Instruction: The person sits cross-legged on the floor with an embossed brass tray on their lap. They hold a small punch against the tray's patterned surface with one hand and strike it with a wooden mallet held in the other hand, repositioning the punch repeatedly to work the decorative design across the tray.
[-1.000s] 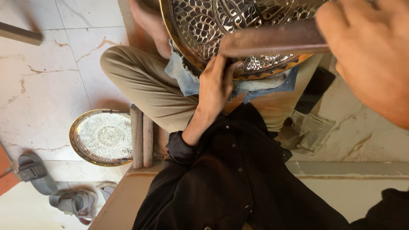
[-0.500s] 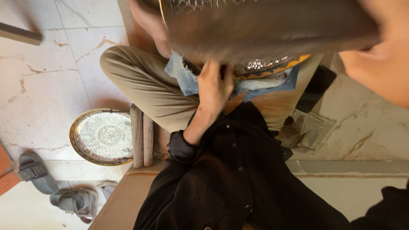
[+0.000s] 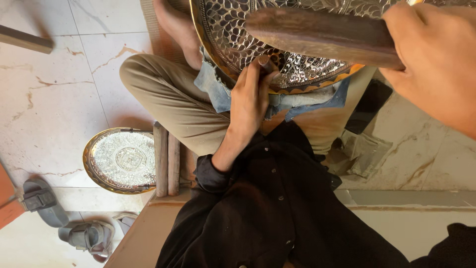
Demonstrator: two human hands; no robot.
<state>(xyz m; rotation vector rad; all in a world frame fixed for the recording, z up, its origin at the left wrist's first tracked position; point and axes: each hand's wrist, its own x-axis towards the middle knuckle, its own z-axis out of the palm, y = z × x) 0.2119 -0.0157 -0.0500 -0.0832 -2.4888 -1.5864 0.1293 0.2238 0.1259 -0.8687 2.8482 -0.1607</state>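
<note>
Marble floor tiles, cracked and pale, at 9 o'clock; sandals at 7 o'clock. Large embossed metal tray at 12 o'clock, propped on lap over a scrap of denim cloth, face up, rim running from 11 toward 2 o'clock. Left hand closed around a small punch, tip on the tray's lower edge, pointing toward 1 o'clock. Right hand clenched on a wooden mallet, long axis level from 3 to 10 o'clock, head over the punch. Tray probably stiff, thin, fairly heavy, easily dented; best gripped at the rim. Smaller finished tray leaning beside wooden sticks at 8 o'clock.
</note>
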